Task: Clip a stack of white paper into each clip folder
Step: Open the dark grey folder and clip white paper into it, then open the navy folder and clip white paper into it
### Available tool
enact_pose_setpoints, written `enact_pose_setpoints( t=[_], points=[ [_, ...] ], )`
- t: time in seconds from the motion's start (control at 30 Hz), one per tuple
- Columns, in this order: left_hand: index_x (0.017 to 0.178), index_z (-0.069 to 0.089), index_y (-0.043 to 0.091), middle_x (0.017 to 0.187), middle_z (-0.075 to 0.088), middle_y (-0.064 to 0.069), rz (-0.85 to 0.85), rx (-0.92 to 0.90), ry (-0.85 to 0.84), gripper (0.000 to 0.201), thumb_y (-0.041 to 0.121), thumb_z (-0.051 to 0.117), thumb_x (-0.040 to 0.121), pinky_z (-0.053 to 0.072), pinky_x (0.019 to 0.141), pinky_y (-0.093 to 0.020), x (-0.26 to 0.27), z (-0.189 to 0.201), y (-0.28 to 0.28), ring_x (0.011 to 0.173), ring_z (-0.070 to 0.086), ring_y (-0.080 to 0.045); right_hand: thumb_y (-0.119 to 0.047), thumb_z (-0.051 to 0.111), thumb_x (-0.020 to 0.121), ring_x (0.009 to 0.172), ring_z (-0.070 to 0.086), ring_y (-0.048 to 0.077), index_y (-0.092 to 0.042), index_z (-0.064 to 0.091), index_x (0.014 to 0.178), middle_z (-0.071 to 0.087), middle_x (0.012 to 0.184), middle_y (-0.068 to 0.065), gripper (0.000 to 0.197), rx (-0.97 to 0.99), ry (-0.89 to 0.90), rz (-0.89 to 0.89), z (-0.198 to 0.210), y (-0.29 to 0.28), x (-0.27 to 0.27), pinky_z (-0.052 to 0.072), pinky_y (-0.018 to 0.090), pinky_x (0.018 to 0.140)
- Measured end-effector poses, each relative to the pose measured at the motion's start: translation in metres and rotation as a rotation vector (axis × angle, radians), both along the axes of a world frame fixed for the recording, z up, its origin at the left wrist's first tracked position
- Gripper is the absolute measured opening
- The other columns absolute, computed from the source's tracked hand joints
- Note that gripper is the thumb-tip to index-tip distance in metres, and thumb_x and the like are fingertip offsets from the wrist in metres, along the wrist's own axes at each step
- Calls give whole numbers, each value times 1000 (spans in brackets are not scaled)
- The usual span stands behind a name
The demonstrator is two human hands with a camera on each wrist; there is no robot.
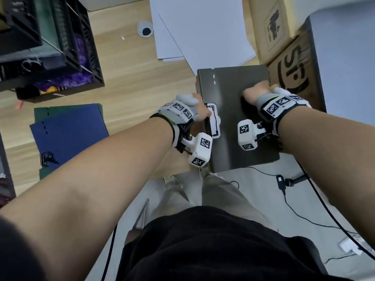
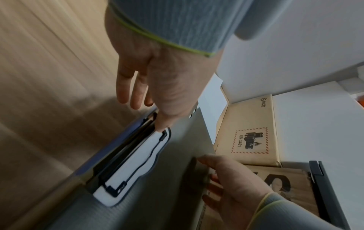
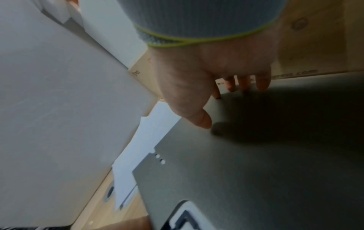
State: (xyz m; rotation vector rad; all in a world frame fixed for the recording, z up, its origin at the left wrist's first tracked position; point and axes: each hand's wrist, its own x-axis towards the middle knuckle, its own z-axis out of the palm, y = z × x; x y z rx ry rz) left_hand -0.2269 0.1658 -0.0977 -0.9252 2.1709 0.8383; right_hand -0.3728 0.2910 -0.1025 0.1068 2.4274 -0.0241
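A grey clip folder lies shut at the table's front edge, overhanging it. A cutout in its cover shows white paper under a black wire clip. My left hand is at the spine side, its thumb tip touching the far end of the clip while the other fingers hang straight. My right hand pinches the cover's right edge, thumb on top and fingers curled under. A loose stack of white paper lies behind the folder.
A blue folder lies on a green one at the left. A black crate fills the back left. Cardboard boxes and a grey case crowd the right. Cables run on the floor below.
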Motion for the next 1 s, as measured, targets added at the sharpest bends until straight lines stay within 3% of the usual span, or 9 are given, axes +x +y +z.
enact_pose_setpoints(
  t=[0.13, 0.23, 0.33, 0.47, 0.53, 0.63, 0.73, 0.8, 1.0],
  points=[
    [73, 42, 23, 96, 51, -3, 35, -27, 26, 30, 37, 64, 87, 42, 81, -32, 3, 7, -18, 86, 47, -22, -29, 55, 84, 137, 31, 41, -13, 34, 144, 28, 150, 15, 65, -114, 72, 87, 14, -18, 2, 30, 48, 113],
    [73, 36, 27, 85, 45, 2, 2, -102, 54, 25, 32, 57, 84, 35, 68, -28, 16, 16, -46, 77, 41, -20, -23, 55, 86, 120, 54, 31, -15, 59, 126, 57, 131, 8, 40, -315, 52, 231, 33, -50, 14, 43, 31, 94],
    [70, 33, 26, 82, 42, 3, -31, -173, 47, 28, 26, 55, 87, 25, 58, -22, 36, 27, -73, 78, 37, -20, -17, 53, 90, 108, 62, 27, -15, 70, 111, 69, 111, 6, 27, -429, 12, 401, 53, -87, 44, 42, 24, 78],
    [92, 57, 24, 86, 57, -2, -5, -292, 51, 4, 22, 54, 93, 32, 58, -22, 85, 45, -109, 81, 47, -23, -18, 50, 87, 92, 64, 27, -20, 66, 91, 69, 94, 4, 17, -409, -30, 699, 64, -132, 100, 45, 28, 70],
    [93, 51, 23, 91, 53, -3, 38, -324, 8, 3, 20, 53, 93, 29, 54, -24, 118, 50, -125, 80, 43, -23, -19, 48, 88, 84, 62, 26, -19, 63, 88, 66, 87, 3, 15, -363, -77, 836, 63, -148, 127, 44, 27, 63],
    [113, 62, 14, 117, 60, -9, 161, -379, -86, 23, 22, 54, 93, 42, 70, -29, 188, 43, -152, 92, 54, -28, -14, 49, 90, 70, 52, 24, -6, 70, 91, 62, 76, 8, 23, -320, -151, 963, 59, -179, 182, 39, 25, 55],
    [129, 50, 12, 134, 44, -13, 305, -472, -171, 43, 30, 60, 91, 43, 80, -40, 255, 28, -163, 118, 48, -33, -16, 53, 90, 76, 62, 29, 5, 70, 107, 73, 93, 17, 32, -311, -267, 985, 49, -201, 221, 51, 33, 61],
    [131, 45, 10, 136, 40, -14, 428, -501, -240, 52, 32, 64, 89, 43, 86, -43, 298, 14, -169, 124, 42, -34, -22, 56, 92, 99, 68, 35, 2, 69, 114, 72, 111, 18, 35, -311, -328, 967, 42, -216, 249, 58, 44, 84],
    [141, 34, 6, 143, 38, -21, 741, -429, -335, 75, 37, 70, 83, 38, 105, -48, 378, -13, -181, 130, 42, -39, -30, 59, 86, 90, 70, 30, -6, 71, 103, 74, 99, 12, 32, -271, -434, 865, 22, -236, 293, 56, 43, 90]
  ],
)
